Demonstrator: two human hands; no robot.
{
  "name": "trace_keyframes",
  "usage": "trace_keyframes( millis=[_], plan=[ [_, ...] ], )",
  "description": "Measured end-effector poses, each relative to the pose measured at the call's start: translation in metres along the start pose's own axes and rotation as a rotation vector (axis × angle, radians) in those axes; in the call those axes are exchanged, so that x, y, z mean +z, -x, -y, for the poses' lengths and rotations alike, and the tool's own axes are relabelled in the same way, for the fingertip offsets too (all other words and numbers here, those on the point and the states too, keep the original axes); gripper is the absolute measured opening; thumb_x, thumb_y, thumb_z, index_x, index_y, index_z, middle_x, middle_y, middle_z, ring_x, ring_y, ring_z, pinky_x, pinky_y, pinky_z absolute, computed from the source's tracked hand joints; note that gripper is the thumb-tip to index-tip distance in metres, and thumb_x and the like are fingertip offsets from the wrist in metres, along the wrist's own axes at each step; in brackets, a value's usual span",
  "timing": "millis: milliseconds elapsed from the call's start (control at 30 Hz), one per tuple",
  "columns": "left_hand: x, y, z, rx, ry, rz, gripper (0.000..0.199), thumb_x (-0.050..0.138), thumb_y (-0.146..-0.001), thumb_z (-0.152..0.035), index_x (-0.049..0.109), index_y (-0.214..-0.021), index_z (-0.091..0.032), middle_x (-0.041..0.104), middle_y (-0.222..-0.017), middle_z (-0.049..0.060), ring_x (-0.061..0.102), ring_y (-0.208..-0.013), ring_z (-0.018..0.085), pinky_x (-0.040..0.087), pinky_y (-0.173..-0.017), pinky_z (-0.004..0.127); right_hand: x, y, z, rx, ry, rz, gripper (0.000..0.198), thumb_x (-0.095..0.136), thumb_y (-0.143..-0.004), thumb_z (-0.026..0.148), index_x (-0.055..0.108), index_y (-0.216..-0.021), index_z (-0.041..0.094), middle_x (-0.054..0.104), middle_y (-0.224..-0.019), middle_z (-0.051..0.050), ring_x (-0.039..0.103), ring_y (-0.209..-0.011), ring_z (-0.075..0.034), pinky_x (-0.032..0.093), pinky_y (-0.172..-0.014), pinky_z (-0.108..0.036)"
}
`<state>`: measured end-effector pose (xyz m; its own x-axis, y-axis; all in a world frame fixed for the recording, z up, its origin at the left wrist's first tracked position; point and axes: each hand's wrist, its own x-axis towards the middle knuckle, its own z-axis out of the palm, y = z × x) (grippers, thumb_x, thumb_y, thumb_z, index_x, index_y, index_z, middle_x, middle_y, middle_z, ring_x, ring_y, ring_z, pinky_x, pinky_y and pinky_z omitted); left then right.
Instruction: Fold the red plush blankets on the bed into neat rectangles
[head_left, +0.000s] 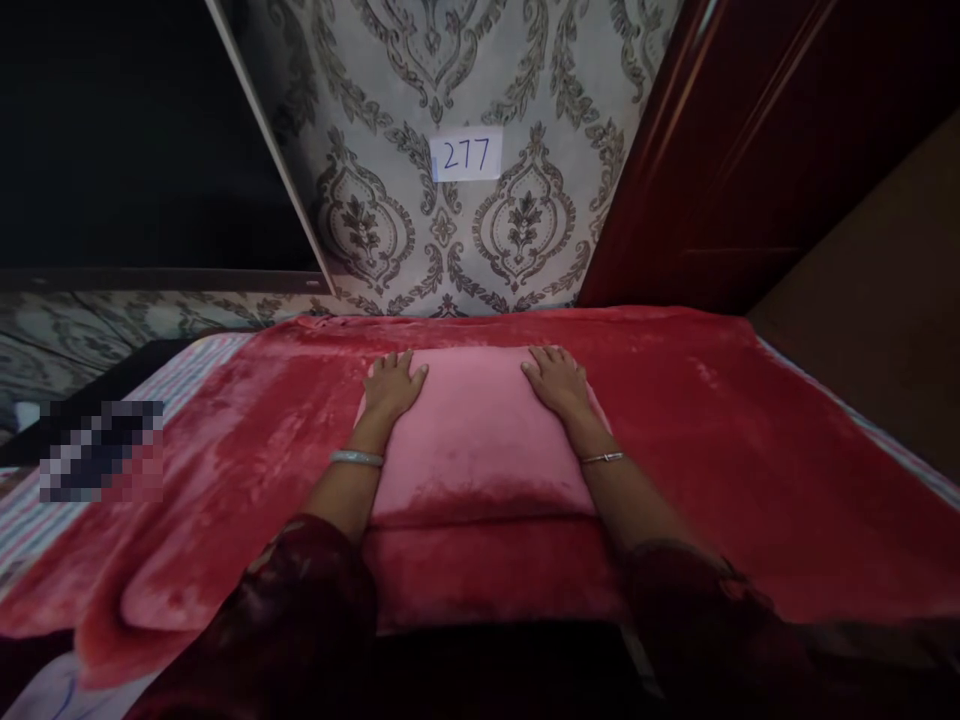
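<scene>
Between the two forearms, the red blanket [750, 470] comes to its near edge, and it spreads wide to either side, giving both arms room sideways. Midway across it lies the pink cloth [480, 430], its far corners under the left hand [394, 385] and right hand [555, 380], both palms down and opened out, fingers slightly spread, gripping nothing. Past the fingertips, a strip of blanket runs toward the patterned wall [442, 60], flanked by a black screen [150, 140] and dark red panel [720, 130].
</scene>
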<state>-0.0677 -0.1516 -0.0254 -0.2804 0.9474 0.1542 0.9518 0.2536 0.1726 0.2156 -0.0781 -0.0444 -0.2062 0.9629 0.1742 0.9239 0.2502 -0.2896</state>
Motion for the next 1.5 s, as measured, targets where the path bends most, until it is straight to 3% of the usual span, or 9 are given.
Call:
trace_keyframes(
  millis=[200,300,400,500,667,933,1133,1333,1500],
  plan=[
    [-0.029,0.011,-0.009,-0.043,-0.002,0.121,0.071,0.034,-0.099,-0.055,0.031,-0.158,-0.017,0.027,-0.165,0.019,0.022,-0.152,0.04,0.016,-0.119,0.068,-0.027,0.015,0.008,-0.017,0.022,0.109,0.056,0.031,-0.104,0.044,0.039,-0.155,0.02,0.031,-0.164,-0.015,0.024,-0.151,-0.034,0.024,-0.116,-0.066],
    [-0.04,0.054,-0.023,0.157,-0.047,0.05,0.069,0.036,-0.1,-0.053,0.032,-0.158,-0.016,0.023,-0.166,0.02,0.016,-0.154,0.039,0.01,-0.12,0.067,-0.037,0.057,0.016,-0.173,0.049,0.055,0.057,0.033,-0.104,0.047,0.038,-0.156,0.023,0.028,-0.165,-0.014,0.02,-0.153,-0.035,0.021,-0.117,-0.065],
    [-0.031,0.112,-0.035,0.464,-0.052,0.042,0.065,0.042,-0.099,-0.055,0.037,-0.156,-0.026,0.027,-0.166,0.013,0.017,-0.154,0.037,0.011,-0.12,0.067,-0.031,0.109,0.022,-0.426,0.076,0.017,0.058,0.038,-0.102,0.052,0.039,-0.155,0.03,0.026,-0.167,-0.008,0.018,-0.153,-0.035,0.018,-0.118,-0.065],
    [-0.008,0.151,-0.037,0.529,-0.062,0.027,0.067,0.048,-0.097,-0.051,0.033,-0.158,-0.029,0.024,-0.167,0.01,0.017,-0.154,0.037,0.013,-0.119,0.068,-0.013,0.144,0.02,-0.503,0.111,0.013,0.06,0.042,-0.101,0.052,0.036,-0.157,0.031,0.029,-0.166,-0.007,0.021,-0.152,-0.036,0.019,-0.116,-0.065],
    [0.014,0.159,-0.032,0.519,-0.081,-0.007,0.068,0.048,-0.097,-0.049,0.029,-0.159,-0.03,0.021,-0.168,0.008,0.015,-0.155,0.037,0.013,-0.119,0.07,0.006,0.152,0.012,-0.512,0.145,-0.046,0.061,0.043,-0.101,0.048,0.033,-0.158,0.029,0.027,-0.167,-0.006,0.02,-0.153,-0.034,0.019,-0.118,-0.061],
    [0.006,0.158,-0.032,0.51,-0.124,-0.015,0.064,0.046,-0.098,-0.048,0.034,-0.157,-0.027,0.025,-0.167,0.009,0.021,-0.153,0.036,0.019,-0.119,0.066,0.002,0.152,0.013,-0.493,0.169,-0.051,0.059,0.044,-0.101,0.047,0.036,-0.157,0.03,0.032,-0.165,-0.006,0.027,-0.151,-0.032,0.021,-0.119,-0.059],
    [-0.002,0.175,0.005,0.392,-0.125,-0.061,0.061,0.044,-0.098,-0.047,0.042,-0.154,-0.023,0.033,-0.163,0.013,0.027,-0.152,0.036,0.015,-0.12,0.067,-0.008,0.174,-0.037,-0.315,0.16,-0.113,0.053,0.04,-0.102,0.043,0.042,-0.154,0.029,0.037,-0.162,-0.006,0.027,-0.151,-0.032,0.02,-0.119,-0.062],
    [0.004,0.185,0.053,0.247,0.129,-0.093,0.06,0.034,-0.1,-0.046,0.046,-0.15,-0.017,0.031,-0.164,0.014,0.022,-0.154,0.032,0.026,-0.121,0.057,-0.001,0.189,-0.071,-0.187,-0.098,-0.112,0.056,0.034,-0.102,0.043,0.035,-0.157,0.03,0.028,-0.166,-0.006,0.036,-0.147,-0.03,0.035,-0.115,-0.056],
    [0.008,0.19,0.061,0.056,0.395,-0.192,0.06,0.034,-0.099,-0.049,0.051,-0.145,-0.014,0.043,-0.157,0.017,0.041,-0.146,0.03,0.032,-0.121,0.05,0.003,0.188,-0.078,-0.103,-0.351,-0.171,0.063,0.035,-0.1,0.054,0.043,-0.153,0.022,0.028,-0.166,-0.011,0.031,-0.15,-0.029,0.034,-0.117,-0.053]
  ],
)
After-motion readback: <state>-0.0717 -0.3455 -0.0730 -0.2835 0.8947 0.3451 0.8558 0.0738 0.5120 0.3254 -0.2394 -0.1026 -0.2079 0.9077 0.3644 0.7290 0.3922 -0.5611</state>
